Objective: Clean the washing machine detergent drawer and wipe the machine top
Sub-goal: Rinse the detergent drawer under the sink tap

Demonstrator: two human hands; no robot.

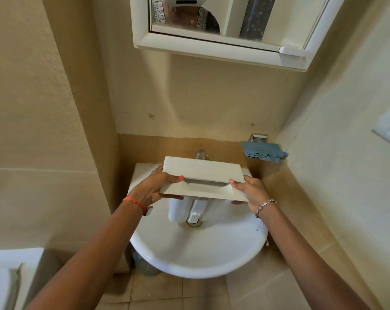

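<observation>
Both hands grip the drawer (pixel 203 175) over the sink (pixel 196 253): left hand (pixel 159 186) curled round its left end, right hand (pixel 250 190) its right end.

1. The detergent drawer (pixel 203 173) is held over the sink (pixel 196 253), its front panel up toward the camera and its compartments hanging down into the basin.
2. The left hand (pixel 154 190) grips the panel's left end, and the right hand (pixel 252 192) grips its right end.
3. The drain (pixel 194 223) lies in the basin just below the drawer's lower end.
4. The tap (pixel 200 154) stands behind the drawer, at the sink's back edge.
5. A cloth (pixel 264 152) hangs from a wall holder (pixel 258 138), behind and to the right of the sink.
6. A mirror cabinet (pixel 212 49) is mounted on the wall well above the tap.
7. A bin (pixel 144 265) sits on the floor under the sink's left side.
</observation>
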